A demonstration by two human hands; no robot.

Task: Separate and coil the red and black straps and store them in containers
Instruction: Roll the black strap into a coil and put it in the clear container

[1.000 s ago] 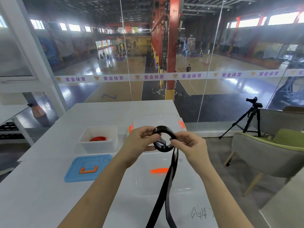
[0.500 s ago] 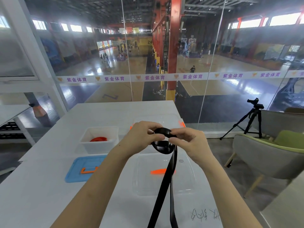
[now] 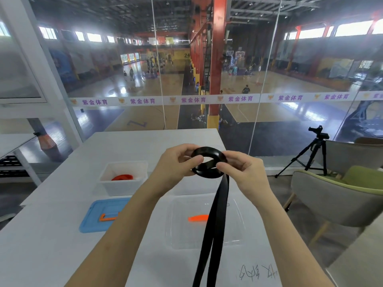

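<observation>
Both hands hold a black strap (image 3: 215, 214) above the white table (image 3: 51, 235). Its upper part is wound into a coil between my fingers, and two long tails hang down past the table's front edge. My left hand (image 3: 176, 162) pinches the coil's left side. My right hand (image 3: 242, 168) pinches its right side. A coiled red strap (image 3: 122, 177) lies inside a white tub (image 3: 124, 188) at the left. A clear lid with an orange handle (image 3: 198, 218) lies flat under the hanging tails.
A blue lid (image 3: 101, 216) with an orange clasp lies near the white tub. A clear container sits behind my hands, mostly hidden. A green-cushioned chair (image 3: 335, 195) and a camera tripod (image 3: 313, 154) stand to the right of the table. A glass wall rises behind it.
The coil has turned between my fingers and tipped flatter, with my hands closing in on it. The hanging tails have swung slightly.
</observation>
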